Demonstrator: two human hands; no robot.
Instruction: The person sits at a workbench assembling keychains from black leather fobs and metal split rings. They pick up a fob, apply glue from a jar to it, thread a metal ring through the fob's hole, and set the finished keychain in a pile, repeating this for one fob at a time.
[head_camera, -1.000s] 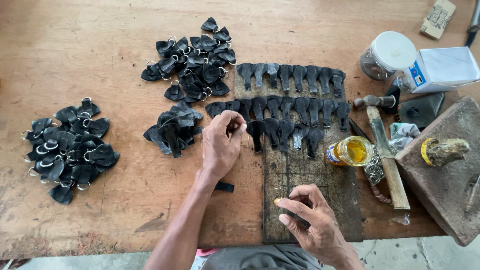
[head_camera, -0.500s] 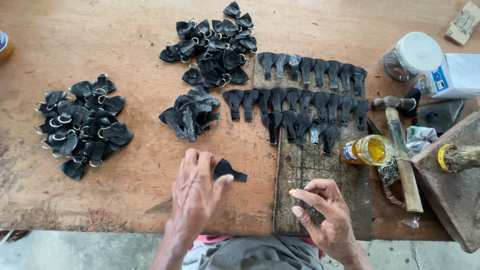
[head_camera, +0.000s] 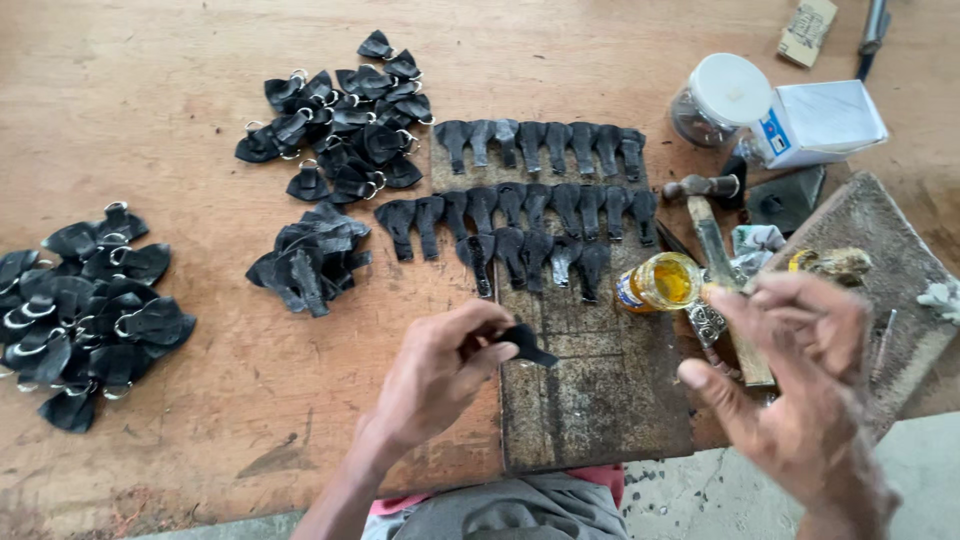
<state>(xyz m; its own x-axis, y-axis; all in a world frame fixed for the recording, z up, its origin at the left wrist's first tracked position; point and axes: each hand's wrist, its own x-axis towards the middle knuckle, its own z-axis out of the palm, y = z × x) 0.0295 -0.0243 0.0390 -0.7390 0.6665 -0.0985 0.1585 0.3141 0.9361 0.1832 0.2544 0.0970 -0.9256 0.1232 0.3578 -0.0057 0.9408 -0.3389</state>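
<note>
1. Right now your left hand (head_camera: 440, 375) pinches a small black leather piece (head_camera: 527, 345) between thumb and fingertips, holding it just above the near-left corner of the dark work board (head_camera: 590, 400).
2. Your right hand (head_camera: 800, 390) hovers off the board's right edge, fingers loosely curled and thumb out, gripping nothing that you can make out.
3. Just beyond that hand, at the board's right edge, a small jar of yellow liquid (head_camera: 662, 283) lies on its side, and a hammer (head_camera: 715, 250) rests beside it.
4. On the far half of the board, rows of flat black leather pieces (head_camera: 535, 205) lie side by side.
5. Left of the board, a small heap of black pieces (head_camera: 310, 260) sits on the wooden table (head_camera: 150, 120); a bigger heap with metal rings (head_camera: 340, 120) lies beyond it, and another ringed heap (head_camera: 85, 305) sits far left.
6. Right of the board's far end stand a white-lidded container (head_camera: 722, 98) and a white box (head_camera: 820, 122).
</note>
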